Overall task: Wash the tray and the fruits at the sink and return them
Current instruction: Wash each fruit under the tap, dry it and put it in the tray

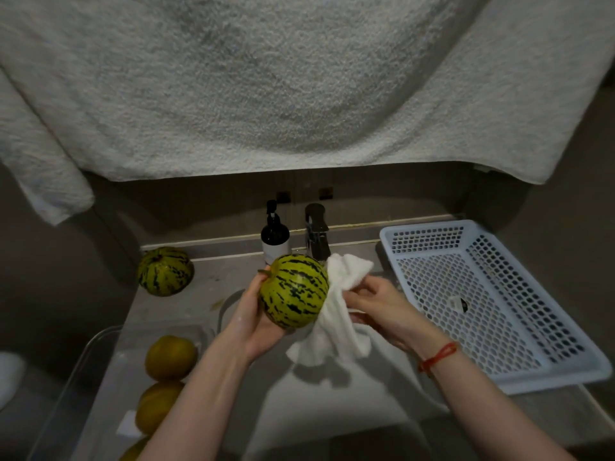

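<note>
Above the sink (229, 304), the left hand (263, 324) cups the melon (293, 291) while the right hand (376, 307) pinches a cloth (336, 314); wet skin may slip.

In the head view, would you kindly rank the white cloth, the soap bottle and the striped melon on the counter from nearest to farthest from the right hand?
1. White cloth: gripped in the right hand.
2. Soap bottle: behind, left of the tap.
3. Striped melon on the counter: far left.
</note>
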Available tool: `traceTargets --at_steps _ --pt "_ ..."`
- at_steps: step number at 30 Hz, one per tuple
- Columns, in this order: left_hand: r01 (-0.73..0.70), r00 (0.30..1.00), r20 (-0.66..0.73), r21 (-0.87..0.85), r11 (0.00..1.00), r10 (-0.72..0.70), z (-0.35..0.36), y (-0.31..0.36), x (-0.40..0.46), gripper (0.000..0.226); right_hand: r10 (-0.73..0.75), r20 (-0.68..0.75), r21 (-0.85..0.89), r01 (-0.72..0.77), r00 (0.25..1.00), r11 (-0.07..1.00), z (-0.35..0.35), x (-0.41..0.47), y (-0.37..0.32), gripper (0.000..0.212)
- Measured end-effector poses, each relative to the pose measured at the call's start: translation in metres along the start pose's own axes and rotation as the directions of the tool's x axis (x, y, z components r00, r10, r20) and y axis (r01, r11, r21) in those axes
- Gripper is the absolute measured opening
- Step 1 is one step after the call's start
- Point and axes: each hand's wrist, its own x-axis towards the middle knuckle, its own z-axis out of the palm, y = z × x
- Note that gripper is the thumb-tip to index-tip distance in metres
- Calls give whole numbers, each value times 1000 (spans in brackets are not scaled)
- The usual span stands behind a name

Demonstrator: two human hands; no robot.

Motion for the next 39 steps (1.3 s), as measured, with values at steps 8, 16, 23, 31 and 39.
traceTargets --at_steps 8,16,23,31,39 --pt "-75 996 -48 47 996 77 22 -34 12 43 -10 -278 142 51 961 989 44 23 14 64" --pt "-138 982 -48 471 871 182 24 -20 9 36 313 -241 630 -97 919 770 35 33 17 51" --pt "102 994 27 112 988 -106 19 -27 10 67 193 -116 682 -63 974 728 42 24 25 52" --pt "86 993 84 -62 994 -81 16 -15 10 54 -433 -146 -467 324 889 823 44 14 18 65" --pt "-241 970 4 191 952 245 33 -33 10 58 269 -188 564 -121 945 817 33 23 12 51"
